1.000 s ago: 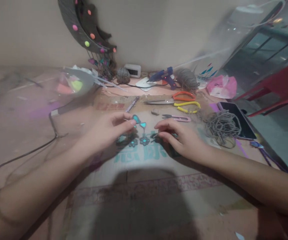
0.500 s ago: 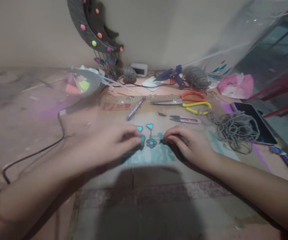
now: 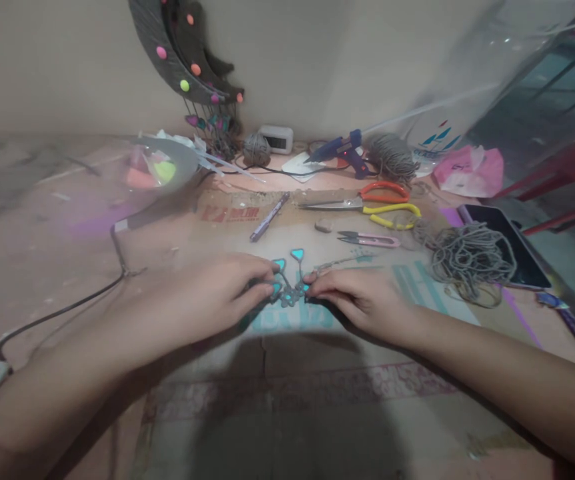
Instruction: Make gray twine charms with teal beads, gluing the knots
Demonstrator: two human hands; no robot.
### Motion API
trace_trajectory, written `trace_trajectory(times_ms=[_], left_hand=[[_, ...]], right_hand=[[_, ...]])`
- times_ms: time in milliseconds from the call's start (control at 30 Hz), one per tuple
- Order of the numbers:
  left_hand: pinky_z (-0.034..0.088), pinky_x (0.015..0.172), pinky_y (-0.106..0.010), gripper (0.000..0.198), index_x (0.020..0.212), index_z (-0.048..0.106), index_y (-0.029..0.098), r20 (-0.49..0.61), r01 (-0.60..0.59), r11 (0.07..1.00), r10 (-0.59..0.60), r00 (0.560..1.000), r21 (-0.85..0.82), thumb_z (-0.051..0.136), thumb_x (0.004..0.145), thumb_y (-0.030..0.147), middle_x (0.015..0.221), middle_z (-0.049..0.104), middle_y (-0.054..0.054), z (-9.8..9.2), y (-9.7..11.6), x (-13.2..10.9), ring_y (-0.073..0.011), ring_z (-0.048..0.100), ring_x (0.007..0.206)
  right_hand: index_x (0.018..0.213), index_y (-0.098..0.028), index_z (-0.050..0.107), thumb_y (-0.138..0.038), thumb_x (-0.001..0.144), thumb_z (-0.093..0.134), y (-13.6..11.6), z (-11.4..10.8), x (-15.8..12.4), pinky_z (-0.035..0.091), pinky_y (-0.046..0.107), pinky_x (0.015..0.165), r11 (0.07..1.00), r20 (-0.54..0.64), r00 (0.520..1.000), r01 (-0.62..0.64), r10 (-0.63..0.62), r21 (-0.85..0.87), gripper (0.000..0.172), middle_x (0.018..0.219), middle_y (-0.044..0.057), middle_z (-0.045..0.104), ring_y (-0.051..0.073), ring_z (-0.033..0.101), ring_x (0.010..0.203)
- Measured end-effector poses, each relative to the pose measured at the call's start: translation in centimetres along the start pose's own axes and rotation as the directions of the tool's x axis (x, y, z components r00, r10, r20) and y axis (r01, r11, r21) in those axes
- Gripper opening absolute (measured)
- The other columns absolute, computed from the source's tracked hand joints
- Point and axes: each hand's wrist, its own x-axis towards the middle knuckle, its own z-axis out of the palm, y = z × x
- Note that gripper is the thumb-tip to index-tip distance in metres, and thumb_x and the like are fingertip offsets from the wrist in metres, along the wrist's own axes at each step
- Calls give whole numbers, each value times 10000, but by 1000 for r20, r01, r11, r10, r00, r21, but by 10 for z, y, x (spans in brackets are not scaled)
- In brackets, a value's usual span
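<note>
On the cardboard lies a small flower-shaped ornament (image 3: pixel 288 298), grey-edged with turquoise spots. Heart-like turquoise pieces with grey rims fan out from it on thin grey stems: an upper piece (image 3: pixel 297 255) stands free, and another piece (image 3: pixel 279 265) is beside my left fingertips. My left hand (image 3: pixel 240 288) is closed in a pinch on a turquoise piece (image 3: pixel 275 289) at the ornament's left. From the right, my right hand (image 3: pixel 362 298) pinches a turquoise piece (image 3: pixel 306 288) against the flower's edge, its fingers covering most of it. A thin grey strand (image 3: pixel 340 261) runs behind the right fingers.
Beyond the hands lie a pen (image 3: pixel 270 217), scissors (image 3: pixel 362 205) with orange and yellow handles, and pink thread snips (image 3: pixel 368 239). A glue gun (image 3: pixel 342 153) stands near the wall. At right, loose grey yarn (image 3: pixel 470 260) overlaps a tablet (image 3: pixel 512 247). A black cable (image 3: pixel 67 308) crosses the left side.
My right hand has moved left to the flower, bringing its piece against it. The flower has shifted slightly left and down, closer to my left fingertips.
</note>
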Motion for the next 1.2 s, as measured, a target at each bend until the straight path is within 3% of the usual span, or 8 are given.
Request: trace_trajectory(times_ms=[200, 400, 567, 733, 800, 867, 1033, 1200], left_hand=[[467, 1054, -417, 292, 1060, 731, 252, 54, -66, 994, 61, 997, 82, 485, 983, 389, 1294, 720, -74, 5, -5, 7, -285, 651, 1199], [416, 1121, -481, 324, 911, 722, 216, 89, -155, 980, 145, 985, 128, 427, 997, 319, 1441, 636, -52, 3, -6, 16, -309, 527, 1367], [435, 1109, -447, 306, 940, 731, 226, 23, -161, 985, 160, 987, 62, 459, 994, 355, 1392, 670, -47, -5, -4, 11, -283, 587, 1300], [515, 962, -365, 255, 961, 760, 226, -141, -53, 980, 26, 990, -191, 578, 940, 403, 1103, 772, -37, -3, 9, 8, -238, 695, 1038], [538, 842, -334, 238, 906, 760, 203, -148, 41, 914, -110, 983, -404, 621, 904, 397, 948, 777, -42, 8, 15, 12, -220, 703, 902], [535, 737, -316, 234, 912, 741, 179, -85, 133, 765, -238, 967, -629, 672, 856, 395, 850, 765, -48, 22, 20, 15, -204, 696, 792], [537, 723, -301, 275, 922, 633, 164, 89, 208, 400, -297, 951, -893, 774, 748, 324, 705, 736, -22, 48, 27, 18, -167, 691, 696], [545, 753, -321, 390, 1128, 589, 168, 117, 206, 359, -255, 960, -910, 743, 793, 292, 747, 775, -43, 51, 29, 16, -184, 718, 737]], right_hand=[[974, -206, 716, -161, 982, 555, 0, -3, 0, 589, 232, 850, 1000, 12, 1000, -23, 23, 19, 167, 1004, 40, 808, 154, 775, 950], [962, -203, 723, -150, 972, 573, 0, -2, 0, 591, 225, 852, 999, 1, 1000, -28, 28, 24, 160, 994, 37, 809, 147, 775, 936], [986, -204, 736, -143, 967, 586, -1, -4, 1, 595, 256, 894, 999, -65, 998, -1, 3, 36, 164, 1011, 51, 806, 157, 767, 969], [1014, -234, 758, -172, 955, 628, -11, -16, 2, 628, 270, 827, 999, -193, 980, -41, 38, -11, 156, 979, 36, 816, 174, 781, 906], [1022, -256, 771, -189, 940, 656, -17, -23, 2, 641, 290, 809, 997, -210, 976, -73, 64, -36, 156, 977, 29, 818, 190, 787, 878], [987, -272, 781, -198, 936, 661, -23, -27, 2, 647, 307, 793, 994, -203, 975, -101, 91, -39, 150, 949, 21, 820, 200, 789, 853], [885, -231, 747, -200, 963, 606, -26, -22, 0, 611, 275, 751, 993, -185, 975, -120, 119, 7, 163, 852, 24, 806, 166, 764, 774], [874, -203, 704, -178, 953, 598, -23, -14, 0, 568, 245, 717, 992, -181, 975, -128, 130, 22, 134, 807, 17, 781, 142, 728, 726]])
